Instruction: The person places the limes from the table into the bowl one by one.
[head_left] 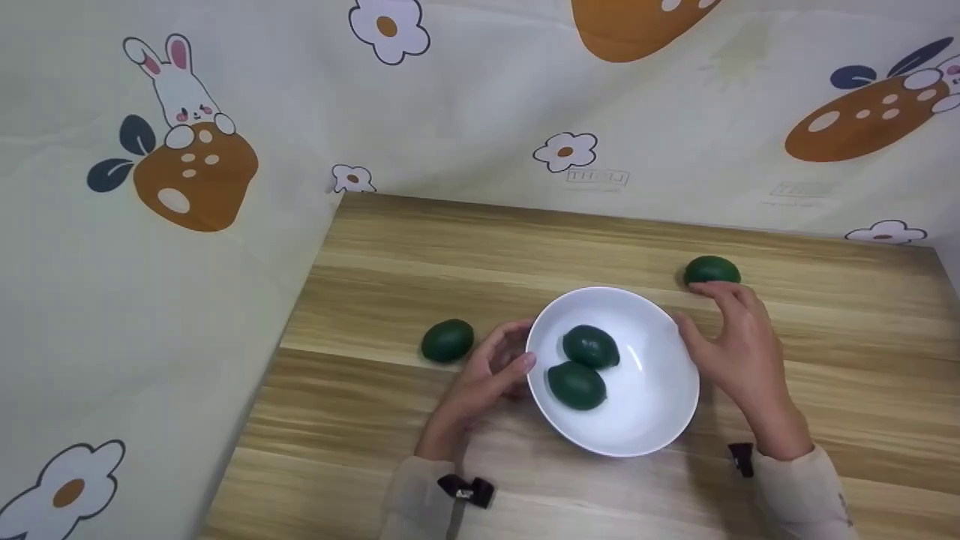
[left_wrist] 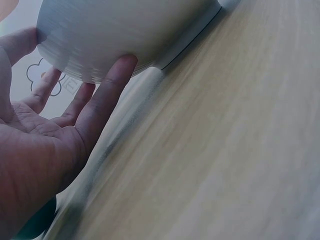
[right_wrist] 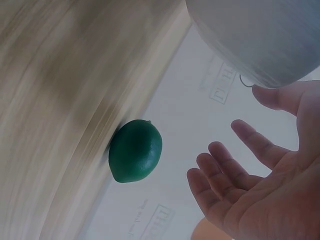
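A white bowl (head_left: 649,405) stands on the wooden table with two green limes, one lime (head_left: 591,346) touching the other lime (head_left: 576,385). My left hand (head_left: 487,375) holds the bowl's left side, thumb by the rim. In the left wrist view its fingers (left_wrist: 107,97) spread against the outer wall. On the opposite side my right hand (head_left: 739,345) has its thumb at the rim. Its other fingers reach out loosely towards a third lime (head_left: 712,270); the right wrist view shows a gap between them and that lime (right_wrist: 136,150). Another lime (head_left: 448,340) lies just left of my left hand.
The wooden table (head_left: 315,427) meets a patterned cloth backdrop (head_left: 465,112) at its back and left edges. Dark straps or clips (head_left: 466,491) sit at both sleeve cuffs.
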